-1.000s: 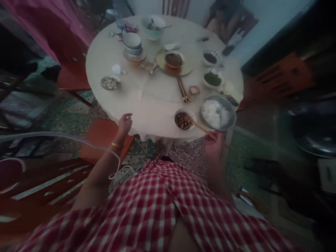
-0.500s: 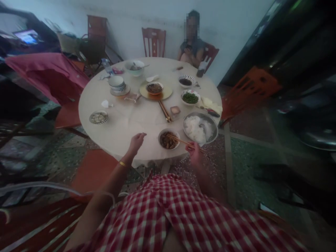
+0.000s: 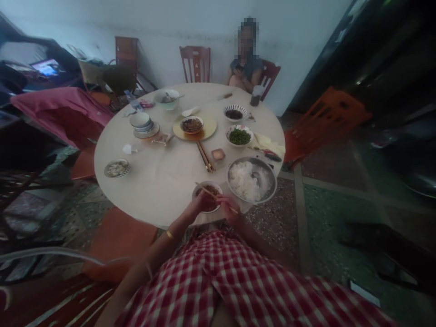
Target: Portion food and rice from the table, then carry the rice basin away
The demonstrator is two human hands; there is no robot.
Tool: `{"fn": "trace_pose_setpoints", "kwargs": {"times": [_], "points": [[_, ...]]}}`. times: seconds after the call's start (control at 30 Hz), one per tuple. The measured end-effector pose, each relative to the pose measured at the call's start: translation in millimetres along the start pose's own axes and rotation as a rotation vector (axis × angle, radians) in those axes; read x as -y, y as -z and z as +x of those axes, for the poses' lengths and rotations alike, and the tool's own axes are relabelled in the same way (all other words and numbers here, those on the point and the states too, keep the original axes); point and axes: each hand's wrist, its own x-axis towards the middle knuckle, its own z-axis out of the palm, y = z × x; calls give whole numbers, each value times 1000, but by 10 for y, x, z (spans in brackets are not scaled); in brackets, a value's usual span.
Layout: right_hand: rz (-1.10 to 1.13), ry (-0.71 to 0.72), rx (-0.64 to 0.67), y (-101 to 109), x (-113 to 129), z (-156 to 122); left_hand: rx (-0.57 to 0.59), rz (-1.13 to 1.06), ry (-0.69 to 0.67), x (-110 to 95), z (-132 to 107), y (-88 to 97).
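In the head view, my right hand (image 3: 230,209) grips a pair of wooden chopsticks (image 3: 210,193) that reach over a bowl of brown food (image 3: 218,185) at the table's near edge. My left hand (image 3: 202,201) is over the left side of that bowl, close to the chopsticks. Its fingers look drawn together, but whatever is in them is too small or hidden to make out. Both hands cover part of the bowl. Just right of it stands a large metal basin of white rice (image 3: 250,185) with a spoon in it.
Beyond the bowl lie several spare chopsticks (image 3: 205,156) and a small square container (image 3: 218,155). Farther off are a bowl of greens (image 3: 239,136), a dish on a yellow plate (image 3: 210,130) and stacked bowls (image 3: 141,121). A seated person (image 3: 245,70) holds a phone across the round table (image 3: 153,190).
My left hand has moved right, from bare table to over the bowl. My right hand has shifted left and closer to it. The view has tilted slightly.
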Motion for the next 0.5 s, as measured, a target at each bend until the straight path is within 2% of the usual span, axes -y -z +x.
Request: {"fn": "trace_pose_setpoints", "kwargs": {"times": [0.1,0.17,0.23,0.3,0.37,0.5], "points": [[-117,203,188,-142,-50,-75,102,-257,122,-9,2,-59],[-205,306,270,-198,-122,-110,102,-321,142,-45,18,-51],[-319,339,290,-205,-197,-135,56,-377,135,-119,37,-2],[-415,286,233,-164,-247,-167,-19,-430,104,-230,45,91],[-444,178,121,-88,-253,-226,-90,-454,50,-356,38,233],[-269,-182,-158,74,-160,-413,-164,-406,-54,-520,4,623]]}}
